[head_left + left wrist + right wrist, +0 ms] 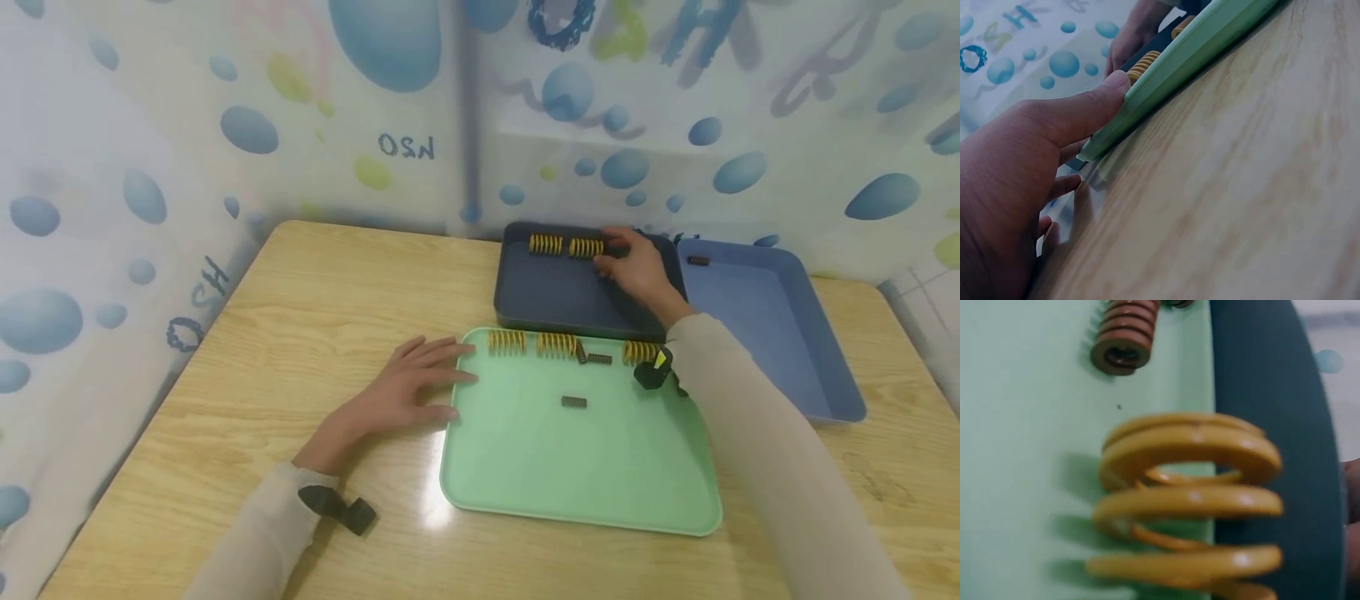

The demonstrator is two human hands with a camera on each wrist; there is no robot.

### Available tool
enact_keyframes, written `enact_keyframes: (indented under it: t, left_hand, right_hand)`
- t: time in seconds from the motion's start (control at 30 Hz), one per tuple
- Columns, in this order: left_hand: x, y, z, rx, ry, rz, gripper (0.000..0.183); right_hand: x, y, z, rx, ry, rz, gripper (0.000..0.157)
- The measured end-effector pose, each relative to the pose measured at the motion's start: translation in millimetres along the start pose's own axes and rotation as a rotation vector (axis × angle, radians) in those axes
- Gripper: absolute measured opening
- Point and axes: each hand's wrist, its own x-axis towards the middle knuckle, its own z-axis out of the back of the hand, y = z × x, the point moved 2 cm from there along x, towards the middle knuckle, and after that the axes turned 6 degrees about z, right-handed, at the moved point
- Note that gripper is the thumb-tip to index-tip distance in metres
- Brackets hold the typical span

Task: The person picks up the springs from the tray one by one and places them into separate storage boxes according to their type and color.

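My right hand [637, 267] reaches into the dark blue tray [555, 296], pinching the right end of a yellow coil spring [587, 248] between thumb and fingers. Another yellow spring [546, 244] lies left of it in line. My left hand [408, 383] is spread, fingertips at the left rim of the green tray [525, 467]; in the left wrist view, the thumb [1100, 103] touches that rim. Along the green tray's far side lie yellow springs [507, 342], one of them large in the right wrist view [1191, 450], and small brown springs [599, 359]. Another brown spring [574, 402] lies nearer its middle.
A lighter blue tray [757, 325] stands to the right of the dark one, with one small brown spring [698, 261] at its far left corner. All trays stand on a wood-grain table [360, 283], against a patterned wall covering [375, 100].
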Motion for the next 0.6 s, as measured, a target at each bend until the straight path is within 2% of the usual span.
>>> enact_keyframes:
  t: [0.33, 0.6]
  left_hand:
    - [-0.4, 1.6, -1.1, 0.002, -0.008, -0.007, 0.046]
    - [-0.7, 2.4, -1.2, 0.004, 0.008, 0.000, 0.046]
  right_hand:
    - [-18, 8, 17.3, 0.039, -0.070, 0.061, 0.047]
    - [-49, 15, 28.7, 0.083, -0.051, 0.086, 0.049]
